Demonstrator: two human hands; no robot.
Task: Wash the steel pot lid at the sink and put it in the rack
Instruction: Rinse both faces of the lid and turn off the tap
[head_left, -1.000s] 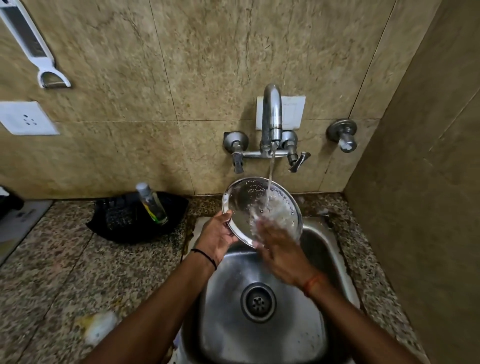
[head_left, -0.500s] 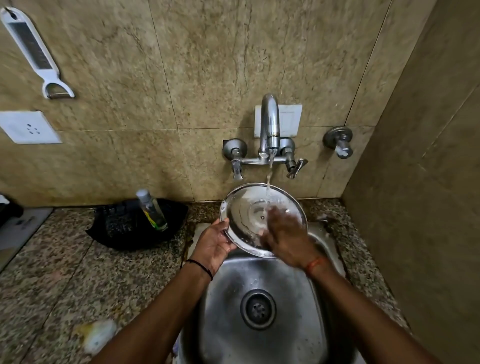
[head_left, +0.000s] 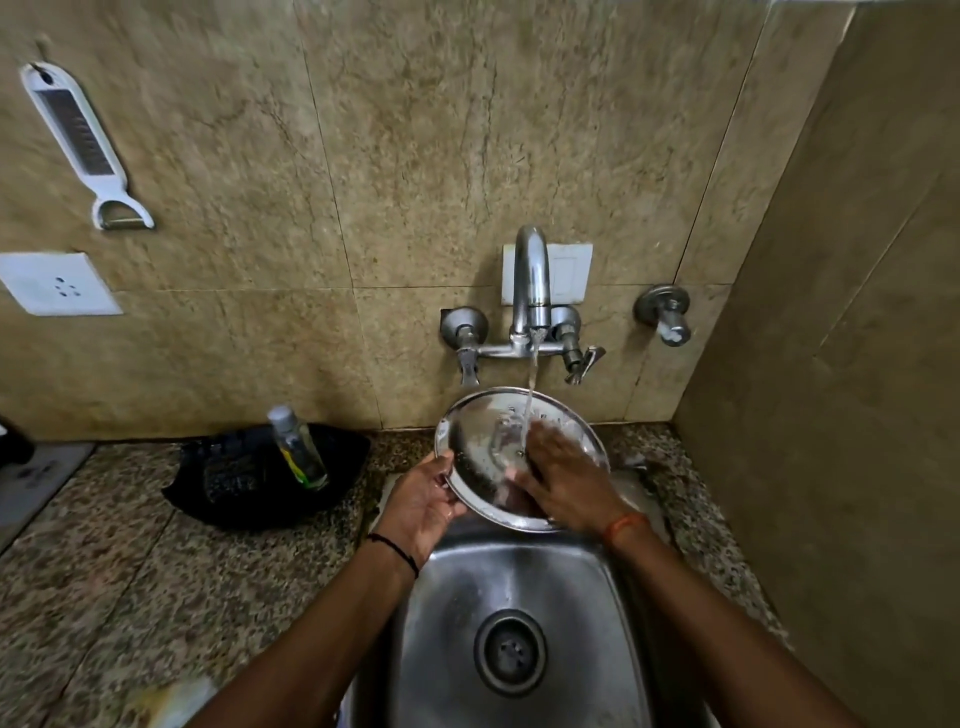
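Two hands work on the steel pot lid (head_left: 475, 447), which is held tilted over the back of the sink (head_left: 519, 587), just under the wall tap (head_left: 531, 291). A thin stream of water (head_left: 531, 384) falls from the spout onto the lid's face. The left hand (head_left: 421, 506) grips the lid's left rim, thumb on the face and fingers curled behind. The right hand (head_left: 563, 475) lies flat on the lid with its fingers spread and fairly straight, pressing on the wet metal; whether anything sits under its palm is hard to tell. On the counter (head_left: 156, 571), left of the sink and against the back wall, a dark cloth (head_left: 244, 488) lies bunched, with a small clear bottle (head_left: 298, 447) leaning on it. A white peeler (head_left: 83, 140) hangs on the wall above a socket plate (head_left: 57, 283).
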